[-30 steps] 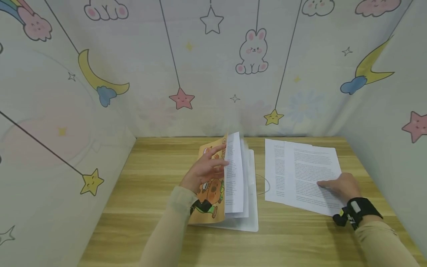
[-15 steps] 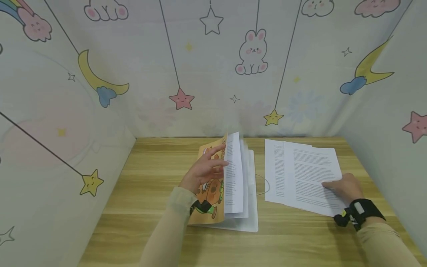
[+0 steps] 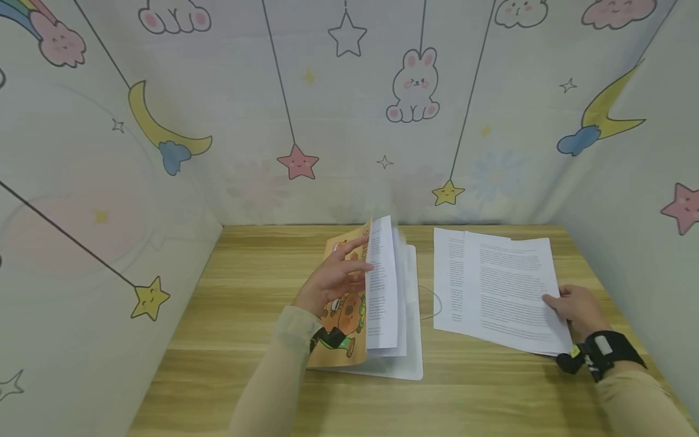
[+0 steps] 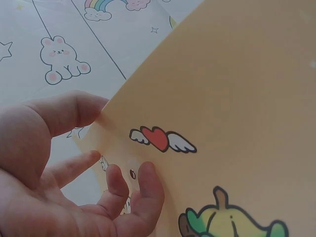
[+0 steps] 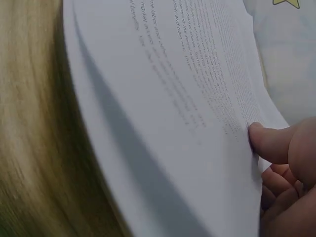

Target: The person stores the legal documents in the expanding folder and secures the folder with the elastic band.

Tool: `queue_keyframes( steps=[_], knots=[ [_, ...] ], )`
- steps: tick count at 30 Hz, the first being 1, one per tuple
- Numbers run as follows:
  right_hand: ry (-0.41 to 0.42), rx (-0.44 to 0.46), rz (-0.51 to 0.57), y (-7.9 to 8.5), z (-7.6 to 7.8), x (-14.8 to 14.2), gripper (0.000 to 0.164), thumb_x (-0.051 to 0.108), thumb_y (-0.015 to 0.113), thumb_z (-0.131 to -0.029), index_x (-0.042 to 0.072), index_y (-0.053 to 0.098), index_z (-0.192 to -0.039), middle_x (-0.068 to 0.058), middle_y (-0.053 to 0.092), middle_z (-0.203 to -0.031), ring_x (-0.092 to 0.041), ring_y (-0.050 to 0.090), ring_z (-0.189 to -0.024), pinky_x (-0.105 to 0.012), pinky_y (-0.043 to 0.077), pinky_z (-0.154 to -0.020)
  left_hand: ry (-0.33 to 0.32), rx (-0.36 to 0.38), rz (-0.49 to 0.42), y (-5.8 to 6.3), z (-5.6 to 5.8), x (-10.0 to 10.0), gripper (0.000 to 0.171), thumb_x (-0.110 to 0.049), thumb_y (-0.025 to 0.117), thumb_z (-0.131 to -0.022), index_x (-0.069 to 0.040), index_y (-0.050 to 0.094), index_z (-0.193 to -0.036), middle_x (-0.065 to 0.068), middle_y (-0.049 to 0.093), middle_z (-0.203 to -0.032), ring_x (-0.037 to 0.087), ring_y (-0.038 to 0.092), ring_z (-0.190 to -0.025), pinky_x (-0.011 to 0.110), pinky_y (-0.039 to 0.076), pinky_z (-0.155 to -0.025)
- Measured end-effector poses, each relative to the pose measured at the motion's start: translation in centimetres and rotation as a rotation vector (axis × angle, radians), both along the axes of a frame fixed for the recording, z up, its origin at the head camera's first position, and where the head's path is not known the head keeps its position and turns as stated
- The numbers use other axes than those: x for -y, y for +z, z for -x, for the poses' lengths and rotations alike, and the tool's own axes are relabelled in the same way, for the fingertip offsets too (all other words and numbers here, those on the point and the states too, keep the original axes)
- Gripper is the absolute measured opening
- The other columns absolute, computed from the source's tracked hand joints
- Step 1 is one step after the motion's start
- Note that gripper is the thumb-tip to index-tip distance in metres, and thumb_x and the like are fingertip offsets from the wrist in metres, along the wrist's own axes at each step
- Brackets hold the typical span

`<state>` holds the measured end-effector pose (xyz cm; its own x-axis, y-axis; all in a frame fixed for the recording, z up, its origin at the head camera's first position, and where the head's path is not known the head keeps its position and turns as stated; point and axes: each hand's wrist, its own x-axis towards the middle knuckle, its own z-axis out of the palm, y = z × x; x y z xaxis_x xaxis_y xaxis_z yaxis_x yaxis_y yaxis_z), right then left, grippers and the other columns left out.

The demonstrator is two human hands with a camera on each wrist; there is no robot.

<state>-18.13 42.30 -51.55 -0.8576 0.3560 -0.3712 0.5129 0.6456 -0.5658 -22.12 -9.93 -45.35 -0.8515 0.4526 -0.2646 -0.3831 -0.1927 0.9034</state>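
An orange folder with cartoon drawings stands half open at the middle of the table, printed sheets showing inside it. My left hand holds its front cover raised by the edge; in the left wrist view, the fingers of this hand are bent against the cover. To the right lie overlapping printed papers. My right hand pinches the right edge of the top sheet, thumb on the printed face and fingers beneath, and the sheet bows upward in the right wrist view.
A thin elastic loop sticks out from the folder's right side, between folder and papers. The wooden table meets cartoon-printed white walls at the back and both sides.
My right hand has slid right to the top sheet's edge, its thumb drawing back from over the print, and the sheet's right side has lifted. The left hand and folder stay put.
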Motion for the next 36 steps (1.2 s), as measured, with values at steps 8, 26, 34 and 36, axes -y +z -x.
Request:
queue_keyframes(
  steps=[8,26,34,36],
  knots=[
    [0.083,-0.016,-0.010,-0.4,-0.3,-0.4,0.075,0.031,0.061,-0.106,-0.022,0.032,-0.150,-0.045,0.043,-0.145,-0.048,0.056,-0.118,-0.049,0.051,-0.088,0.005,-0.004,0.009,0.1,0.0,0.2,0.076,-0.004,0.070,-0.097,-0.029,0.041,-0.162,0.018,0.035,-0.158,0.029,0.063,-0.100,0.039,0.055,-0.086],
    [0.073,-0.196,0.142,1.1,-1.0,2.8,0.065,0.031,0.054,-0.110,-0.016,0.037,-0.152,-0.040,0.054,-0.141,-0.010,0.067,-0.081,-0.031,0.058,-0.064,-0.008,-0.015,0.011,0.5,0.1,0.3,0.078,-0.003,0.068,-0.097,-0.028,0.038,-0.164,0.019,0.037,-0.158,0.031,0.063,-0.100,0.040,0.055,-0.087],
    [0.085,-0.236,0.270,1.5,-0.6,5.2,0.056,0.025,0.055,-0.110,-0.012,0.041,-0.150,-0.025,0.068,-0.122,-0.009,0.070,-0.079,-0.033,0.060,-0.066,-0.003,-0.002,0.008,0.6,0.0,0.2,0.077,-0.002,0.067,-0.097,-0.028,0.038,-0.164,0.023,0.039,-0.156,0.033,0.063,-0.103,0.039,0.055,-0.086],
    [0.084,-0.236,0.300,1.5,-0.5,5.6,0.056,0.024,0.055,-0.110,-0.012,0.040,-0.151,-0.024,0.068,-0.123,-0.008,0.070,-0.080,-0.032,0.060,-0.067,0.003,0.003,0.008,0.7,0.0,0.1,0.077,-0.001,0.067,-0.097,-0.028,0.039,-0.164,0.024,0.041,-0.155,0.034,0.062,-0.107,0.040,0.055,-0.086]
  ],
)
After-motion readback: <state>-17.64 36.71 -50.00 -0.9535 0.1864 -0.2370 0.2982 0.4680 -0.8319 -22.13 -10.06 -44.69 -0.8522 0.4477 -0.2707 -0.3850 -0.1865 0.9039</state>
